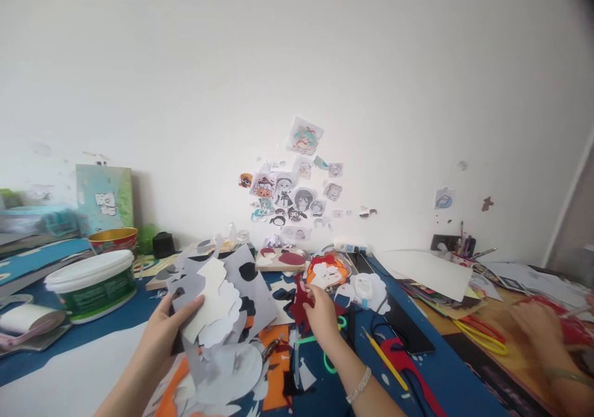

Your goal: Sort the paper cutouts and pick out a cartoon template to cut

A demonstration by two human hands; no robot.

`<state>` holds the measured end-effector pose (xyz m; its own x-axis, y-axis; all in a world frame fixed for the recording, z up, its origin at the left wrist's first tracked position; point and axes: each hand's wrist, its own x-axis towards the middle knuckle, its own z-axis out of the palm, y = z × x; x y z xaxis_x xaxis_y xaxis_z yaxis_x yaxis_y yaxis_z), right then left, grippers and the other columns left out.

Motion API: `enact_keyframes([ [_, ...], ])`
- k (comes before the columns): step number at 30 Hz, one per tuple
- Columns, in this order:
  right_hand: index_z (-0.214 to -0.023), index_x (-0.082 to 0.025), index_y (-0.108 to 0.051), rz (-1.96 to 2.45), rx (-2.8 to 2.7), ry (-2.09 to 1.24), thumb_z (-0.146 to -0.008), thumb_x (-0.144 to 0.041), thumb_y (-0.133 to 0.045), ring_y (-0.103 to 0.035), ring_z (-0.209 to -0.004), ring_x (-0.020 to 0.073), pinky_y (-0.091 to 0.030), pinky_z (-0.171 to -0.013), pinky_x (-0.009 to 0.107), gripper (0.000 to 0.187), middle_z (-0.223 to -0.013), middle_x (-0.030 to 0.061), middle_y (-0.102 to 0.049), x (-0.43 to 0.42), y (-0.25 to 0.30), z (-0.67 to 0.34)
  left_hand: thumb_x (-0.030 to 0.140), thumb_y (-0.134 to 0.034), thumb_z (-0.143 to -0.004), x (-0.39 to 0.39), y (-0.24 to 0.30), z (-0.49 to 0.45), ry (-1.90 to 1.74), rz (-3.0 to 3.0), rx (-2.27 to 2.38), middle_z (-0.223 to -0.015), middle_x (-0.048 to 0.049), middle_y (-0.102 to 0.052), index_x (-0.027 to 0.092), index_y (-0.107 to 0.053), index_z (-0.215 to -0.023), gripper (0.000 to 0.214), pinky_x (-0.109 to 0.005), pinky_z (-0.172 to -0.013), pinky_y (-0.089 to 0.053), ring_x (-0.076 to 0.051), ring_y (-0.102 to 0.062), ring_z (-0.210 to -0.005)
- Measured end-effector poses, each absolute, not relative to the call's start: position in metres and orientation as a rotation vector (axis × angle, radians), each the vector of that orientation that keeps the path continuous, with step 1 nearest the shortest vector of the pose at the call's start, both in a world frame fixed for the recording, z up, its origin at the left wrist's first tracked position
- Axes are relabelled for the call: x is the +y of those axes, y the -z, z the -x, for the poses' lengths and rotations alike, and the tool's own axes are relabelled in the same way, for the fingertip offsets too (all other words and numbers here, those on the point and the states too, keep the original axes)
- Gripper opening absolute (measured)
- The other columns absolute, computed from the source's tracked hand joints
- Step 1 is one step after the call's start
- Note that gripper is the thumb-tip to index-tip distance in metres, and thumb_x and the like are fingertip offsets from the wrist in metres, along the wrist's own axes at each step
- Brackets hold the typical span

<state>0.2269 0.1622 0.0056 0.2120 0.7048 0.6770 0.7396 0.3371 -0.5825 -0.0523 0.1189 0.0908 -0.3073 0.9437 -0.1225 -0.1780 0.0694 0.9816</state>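
My left hand (172,324) grips a loose bunch of cut paper scraps (213,299), white and grey with scalloped edges, thumb on top. To the right, my right hand (323,318) has its fingertips closed on a dark red paper scrap (299,305) lying among the cuttings. Just beyond that hand is an orange-haired paper cartoon figure (327,273). Orange paper scraps (277,380) and a white oval paper piece (232,370) lie between my arms. Green-handled scissors (330,362) are partly hidden by my right wrist.
A lidded white and green tub (95,287) stands at the left. A yellow pencil (387,361) and a red paper strip (413,374) lie right of my forearm. Farther right, another person's hand (538,324) is over a wooden table beside yellow-handled scissors (482,338). Paper cartoons hang on the wall.
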Motion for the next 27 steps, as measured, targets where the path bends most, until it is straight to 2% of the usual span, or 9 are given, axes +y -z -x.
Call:
enact_keyframes([
  [2, -0.097, -0.017, -0.061, 1.34, -1.446, 0.015, -0.07, -0.013, -0.051, -0.063, -0.066, 0.0195, -0.052, -0.058, 0.03, 0.03, -0.077, 0.0057, -0.066, 0.158, -0.015, -0.23, 0.029, -0.075, -0.055, 0.117, -0.091, 0.049, -1.41, -0.862, 1.374, -0.09, -0.0104, -0.065, 0.023, -0.028, -0.134, 0.092, -0.03, -0.039, -0.05, -0.021, -0.062, -0.05],
  [5, -0.1, -0.013, -0.058, 1.244, -1.241, -0.043, -0.077, -0.024, -0.051, -0.064, -0.073, 0.0212, -0.053, -0.059, 0.03, 0.027, -0.088, 0.0114, -0.066, 0.141, -0.033, -0.231, 0.034, -0.076, -0.053, 0.113, -0.093, 0.037, -1.384, -0.877, 1.444, -0.102, -0.014, -0.063, 0.021, -0.026, -0.135, 0.097, -0.032, -0.04, -0.05, -0.023, -0.064, -0.054],
  [8, -0.105, -0.016, -0.055, 1.096, -1.159, 0.005, -0.082, -0.026, -0.048, -0.063, -0.081, 0.0214, -0.054, -0.064, 0.033, 0.026, -0.094, 0.0118, -0.065, 0.117, -0.046, -0.218, 0.039, -0.075, -0.053, 0.109, -0.092, 0.021, -1.397, -1.023, 1.443, -0.113, -0.0145, -0.059, 0.018, -0.045, -0.122, 0.077, -0.029, -0.055, -0.054, -0.027, -0.064, -0.081],
  [10, -0.101, -0.018, -0.058, 0.922, -1.353, 0.199, -0.083, -0.019, -0.047, -0.061, -0.085, 0.022, -0.052, -0.069, 0.035, 0.021, -0.09, 0.0102, -0.065, 0.102, -0.049, -0.201, 0.042, -0.073, -0.055, 0.108, -0.088, 0.012, -1.343, -1.104, 1.427, -0.111, -0.0141, -0.061, 0.017, -0.051, -0.115, 0.069, -0.031, -0.06, -0.054, -0.029, -0.063, -0.087],
  [12, -0.106, -0.022, -0.057, 0.687, -1.668, 0.38, -0.084, -0.011, -0.042, -0.061, -0.081, 0.0197, -0.051, -0.068, 0.034, 0.029, -0.087, 0.0074, -0.065, 0.092, -0.049, -0.183, 0.042, -0.071, -0.056, 0.107, -0.082, 0.005, -1.316, -1.196, 1.393, -0.107, -0.0131, -0.064, 0.017, -0.053, -0.112, 0.064, -0.035, -0.066, -0.053, -0.03, -0.063, -0.088],
  [16, -0.11, -0.024, -0.055, 0.523, -1.915, 0.367, -0.086, -0.013, -0.043, -0.058, -0.081, 0.0175, -0.05, -0.068, 0.031, 0.029, -0.094, 0.006, -0.065, 0.08, -0.054, -0.168, 0.039, -0.068, -0.059, 0.106, -0.075, -0.001, -1.355, -1.408, 1.341, -0.102, -0.009, -0.066, 0.018, -0.057, -0.104, 0.051, -0.033, -0.077, -0.05, -0.028, -0.06, -0.095],
  [20, -0.091, -0.024, -0.06, 0.523, -1.615, 0.056, -0.085, -0.012, -0.043, -0.057, -0.076, 0.0172, -0.048, -0.067, 0.032, 0.021, -0.082, 0.0051, -0.063, 0.073, -0.072, -0.179, 0.04, -0.067, -0.058, 0.105, -0.078, 0.0, -1.338, -1.32, 1.487, -0.109, -0.0122, -0.062, 0.017, -0.053, -0.11, 0.058, -0.035, -0.069, -0.051, -0.031, -0.06, -0.094],
  [23, -0.077, -0.022, -0.059, 0.478, -1.547, -0.455, -0.08, -0.023, -0.055, -0.058, -0.068, 0.0162, -0.049, -0.063, 0.03, 0.004, -0.072, 0.0025, -0.062, 0.069, -0.078, -0.182, 0.039, -0.067, -0.059, 0.108, -0.076, 0.001, -1.345, -1.336, 1.451, -0.11, -0.012, -0.062, 0.017, -0.053, -0.11, 0.057, -0.035, -0.072, -0.05, -0.031, -0.059, -0.097],
  [27, -0.071, -0.021, -0.055, 0.298, -1.447, -1.094, -0.068, -0.037, -0.068, -0.057, -0.056, 0.0137, -0.048, -0.053, 0.027, 0.021, -0.065, -0.0004, -0.061, 0.071, -0.083, -0.174, 0.037, -0.068, -0.058, 0.115, -0.066, -0.001, -1.321, -1.401, 1.361, -0.108, -0.0111, -0.064, 0.017, -0.054, -0.109, 0.056, -0.037, -0.082, -0.046, -0.03, -0.057, -0.1],
])
